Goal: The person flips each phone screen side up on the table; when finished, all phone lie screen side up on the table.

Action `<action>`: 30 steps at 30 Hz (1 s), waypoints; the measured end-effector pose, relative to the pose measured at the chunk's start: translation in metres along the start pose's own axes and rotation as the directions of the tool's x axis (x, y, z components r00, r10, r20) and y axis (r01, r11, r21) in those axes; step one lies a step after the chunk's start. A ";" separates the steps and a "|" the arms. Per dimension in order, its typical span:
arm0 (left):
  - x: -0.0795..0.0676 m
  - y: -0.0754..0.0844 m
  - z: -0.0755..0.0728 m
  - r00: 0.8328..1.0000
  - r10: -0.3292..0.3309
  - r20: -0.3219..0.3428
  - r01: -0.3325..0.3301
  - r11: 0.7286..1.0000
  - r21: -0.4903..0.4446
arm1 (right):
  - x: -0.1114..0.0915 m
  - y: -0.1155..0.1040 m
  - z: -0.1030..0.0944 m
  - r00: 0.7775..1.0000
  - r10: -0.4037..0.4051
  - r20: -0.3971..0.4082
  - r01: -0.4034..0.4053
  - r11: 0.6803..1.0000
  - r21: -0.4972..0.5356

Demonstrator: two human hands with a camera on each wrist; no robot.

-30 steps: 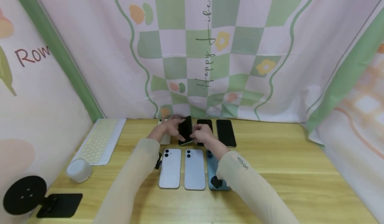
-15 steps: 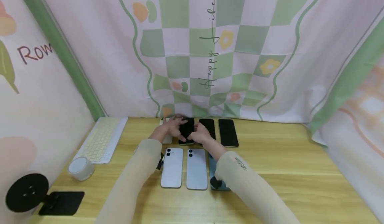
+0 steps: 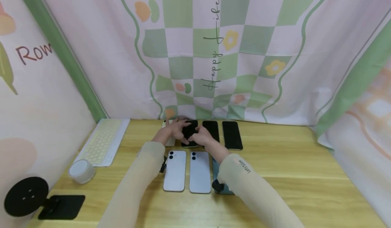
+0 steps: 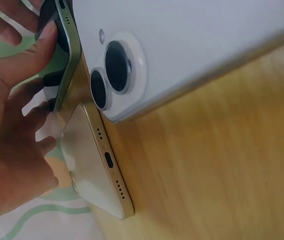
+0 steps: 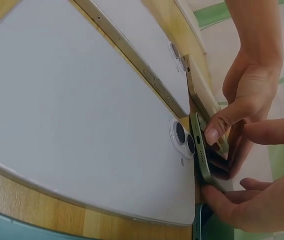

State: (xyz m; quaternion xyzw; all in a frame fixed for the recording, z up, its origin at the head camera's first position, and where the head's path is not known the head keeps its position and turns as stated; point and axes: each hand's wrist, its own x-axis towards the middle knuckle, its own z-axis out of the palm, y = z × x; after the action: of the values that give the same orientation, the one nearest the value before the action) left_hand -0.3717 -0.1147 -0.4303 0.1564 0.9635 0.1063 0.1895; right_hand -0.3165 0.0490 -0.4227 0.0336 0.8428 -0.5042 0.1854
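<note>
A phone with a dark screen and pale green frame lies face up in the back row. My left hand spreads over its left side; in the left wrist view its thumb rests on the screen. At the phone's right side is my right hand. In the right wrist view one right fingertip touches the green edge, while another digit hovers over the screen. A cream phone lies face down beneath the left hand. To the right, a dark-screened phone is partly hidden by the right hand.
Another dark-screened phone ends the back row. In front lie a white phone, a pale lilac phone and a blue-green phone partly under the right sleeve. A keyboard, round white container and black stand are left.
The green-framed phone, tilted up on its right side a second ago, now lies flat. My right hand has come down slightly with it; the left hand keeps nearly the same place.
</note>
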 end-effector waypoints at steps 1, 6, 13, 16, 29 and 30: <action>0.000 0.000 0.000 1.000 -0.003 0.001 0.003 1.000 -0.001 | 0.000 -0.001 0.000 1.000 0.007 0.001 -0.007 1.000 -0.004; -0.001 0.000 0.000 1.000 -0.019 0.005 0.019 1.000 0.005 | 0.000 -0.004 0.003 0.999 0.036 0.014 -0.036 0.999 -0.004; -0.001 0.003 -0.001 1.000 -0.018 0.017 0.017 1.000 0.001 | -0.002 -0.006 0.006 1.000 0.022 0.000 -0.022 1.000 -0.001; -0.001 0.003 -0.004 1.000 -0.007 -0.008 0.007 1.000 -0.023 | -0.003 -0.007 0.007 0.997 -0.050 -0.054 0.046 0.996 -0.079; -0.017 -0.050 -0.012 0.972 -0.094 -0.217 0.057 0.984 -0.170 | -0.003 -0.003 0.026 0.915 -0.395 0.084 0.392 0.820 -0.418; -0.019 -0.055 -0.011 0.968 -0.106 -0.226 0.065 0.981 -0.183 | -0.004 -0.003 0.028 0.908 -0.407 0.099 0.409 0.810 -0.420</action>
State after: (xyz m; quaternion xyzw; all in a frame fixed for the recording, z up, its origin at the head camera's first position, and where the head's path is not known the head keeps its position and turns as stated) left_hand -0.3738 -0.1743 -0.4284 0.0835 0.9720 0.1997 0.0915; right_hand -0.3061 0.0237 -0.4308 -0.1908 0.9202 -0.3330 0.0776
